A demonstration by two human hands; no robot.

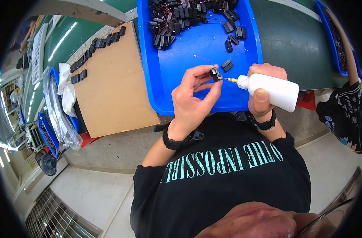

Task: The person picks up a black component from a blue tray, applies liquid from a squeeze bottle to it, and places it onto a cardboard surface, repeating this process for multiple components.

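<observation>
A small black part [216, 74] is pinched by the left hand [193, 97] over a blue tray [189, 51] (black parts [189, 16] heaped inside); a white bottle [272, 92] is clasped by the right hand [264, 89].

The person wears a black short-sleeved T-shirt [224, 174] with one line of pale teal block lettering across the chest (seen upside down from the head camera). The sleeves end above the elbows, leaving the forearms bare. A black band [173, 142] with a small buckle or clasp circles the wrist of the left hand [193, 97], and a similar black strap [266, 123] sits on the wrist of the right hand [264, 89]. Both hands are bare, without gloves or rings that can be made out. At the lower right edge, the dark curved rim of a pair of glasses [328, 220] shows.
</observation>
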